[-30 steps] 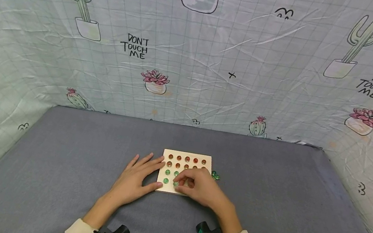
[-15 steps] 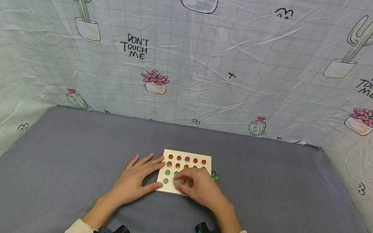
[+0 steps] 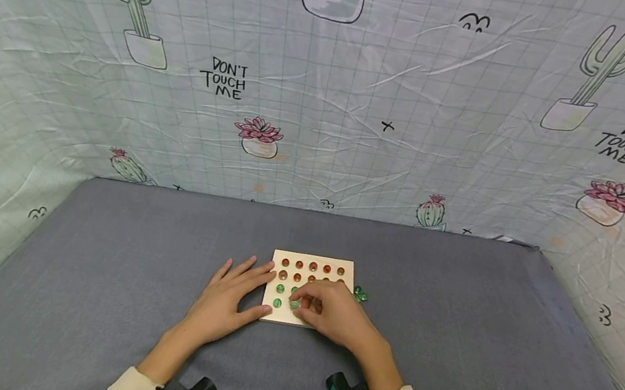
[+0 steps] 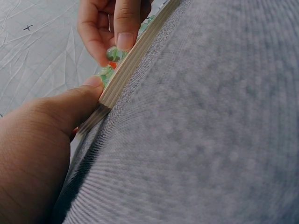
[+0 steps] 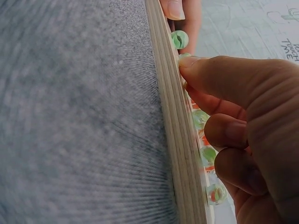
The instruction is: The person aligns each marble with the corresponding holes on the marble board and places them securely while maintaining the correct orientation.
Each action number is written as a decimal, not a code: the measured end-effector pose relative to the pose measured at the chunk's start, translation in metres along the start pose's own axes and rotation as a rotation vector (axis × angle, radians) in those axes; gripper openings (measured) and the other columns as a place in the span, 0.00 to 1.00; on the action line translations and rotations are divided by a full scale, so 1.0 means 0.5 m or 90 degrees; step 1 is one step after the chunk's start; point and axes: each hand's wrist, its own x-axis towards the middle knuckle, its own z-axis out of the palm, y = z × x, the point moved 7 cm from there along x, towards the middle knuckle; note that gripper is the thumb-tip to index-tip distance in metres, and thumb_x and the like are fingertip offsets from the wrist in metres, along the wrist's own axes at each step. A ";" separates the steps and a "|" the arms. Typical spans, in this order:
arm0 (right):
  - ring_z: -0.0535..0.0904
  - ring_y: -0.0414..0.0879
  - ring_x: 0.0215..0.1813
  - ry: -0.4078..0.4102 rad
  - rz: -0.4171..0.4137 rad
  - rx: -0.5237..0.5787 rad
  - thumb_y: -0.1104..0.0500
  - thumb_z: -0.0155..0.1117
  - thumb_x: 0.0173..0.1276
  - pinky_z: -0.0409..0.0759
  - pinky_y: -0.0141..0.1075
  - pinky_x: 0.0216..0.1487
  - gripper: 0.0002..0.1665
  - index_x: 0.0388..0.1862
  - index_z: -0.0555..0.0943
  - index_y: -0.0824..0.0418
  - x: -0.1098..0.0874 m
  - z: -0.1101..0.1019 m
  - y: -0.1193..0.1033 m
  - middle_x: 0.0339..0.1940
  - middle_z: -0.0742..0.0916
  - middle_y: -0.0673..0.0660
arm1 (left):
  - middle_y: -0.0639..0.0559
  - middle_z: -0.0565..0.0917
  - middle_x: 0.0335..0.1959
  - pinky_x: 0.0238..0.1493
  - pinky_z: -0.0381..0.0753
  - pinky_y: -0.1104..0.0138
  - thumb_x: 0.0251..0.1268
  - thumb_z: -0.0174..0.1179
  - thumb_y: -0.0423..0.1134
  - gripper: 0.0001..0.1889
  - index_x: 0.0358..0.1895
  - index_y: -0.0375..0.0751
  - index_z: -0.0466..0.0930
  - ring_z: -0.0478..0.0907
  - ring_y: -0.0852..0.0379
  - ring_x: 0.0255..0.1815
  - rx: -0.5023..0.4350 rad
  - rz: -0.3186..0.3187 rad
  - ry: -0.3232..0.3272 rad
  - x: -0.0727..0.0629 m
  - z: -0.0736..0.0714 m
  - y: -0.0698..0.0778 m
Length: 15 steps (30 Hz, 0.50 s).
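A pale wooden board (image 3: 282,317) lies on the grey cloth, with rows of glass marbles set on it. Orange-brown marbles (image 3: 313,267) fill the two far rows; green marbles (image 3: 280,289) sit in the nearer rows. My left hand (image 3: 224,305) is spread flat at the board's left side, its thumb touching the near left corner. Over the front row, my right hand (image 3: 337,312) pinches a green marble (image 4: 113,53) between thumb and index finger. In the right wrist view the thumb mostly covers this marble (image 5: 187,59). That hand hides the board's right front part in the head view.
Several loose green marbles (image 3: 360,294) lie just off the board's right edge. Grey cloth (image 3: 137,262) covers the table on all sides. A printed cactus curtain (image 3: 331,87) stands at the back and both sides.
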 end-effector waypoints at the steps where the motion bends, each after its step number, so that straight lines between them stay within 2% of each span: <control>1: 0.71 0.32 0.22 0.000 0.000 0.000 0.63 0.71 0.60 0.73 0.27 0.25 0.09 0.41 0.86 0.57 0.000 0.000 0.000 0.25 0.81 0.42 | 0.53 0.68 0.69 0.69 0.47 0.40 0.60 0.62 0.58 0.33 0.67 0.48 0.72 0.60 0.43 0.71 -0.001 0.000 0.000 0.000 0.000 0.000; 15: 0.70 0.32 0.22 0.003 -0.006 -0.012 0.63 0.71 0.60 0.73 0.28 0.25 0.10 0.41 0.86 0.56 -0.001 0.003 0.003 0.25 0.80 0.41 | 0.55 0.67 0.70 0.69 0.46 0.41 0.62 0.60 0.58 0.32 0.68 0.49 0.71 0.59 0.44 0.71 -0.001 -0.004 -0.008 -0.001 0.002 0.001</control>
